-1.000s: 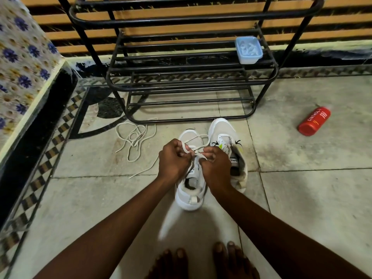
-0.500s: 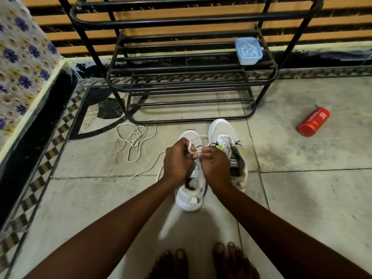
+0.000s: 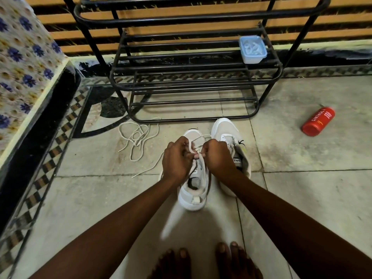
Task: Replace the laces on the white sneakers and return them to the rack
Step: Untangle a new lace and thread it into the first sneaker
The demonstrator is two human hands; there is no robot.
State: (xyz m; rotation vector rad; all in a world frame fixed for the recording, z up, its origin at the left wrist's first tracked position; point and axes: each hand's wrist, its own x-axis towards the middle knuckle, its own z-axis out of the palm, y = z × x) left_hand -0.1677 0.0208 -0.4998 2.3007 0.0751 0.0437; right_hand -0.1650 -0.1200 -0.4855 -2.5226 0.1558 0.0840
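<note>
On the floor before the rack (image 3: 191, 119), the left hand (image 3: 177, 159) and right hand (image 3: 218, 158) each pinch the lace (image 3: 202, 136) over the nearer sneaker (image 3: 194, 198), where a slipping grip or uneven pull could draw the lace end out of its eyelet.

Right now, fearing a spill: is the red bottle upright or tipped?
Tipped. The red bottle lies on its side on the floor.

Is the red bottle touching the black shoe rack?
Apart. The head view shows bare floor tile between the red bottle, lying on its side, and the black shoe rack.
</note>
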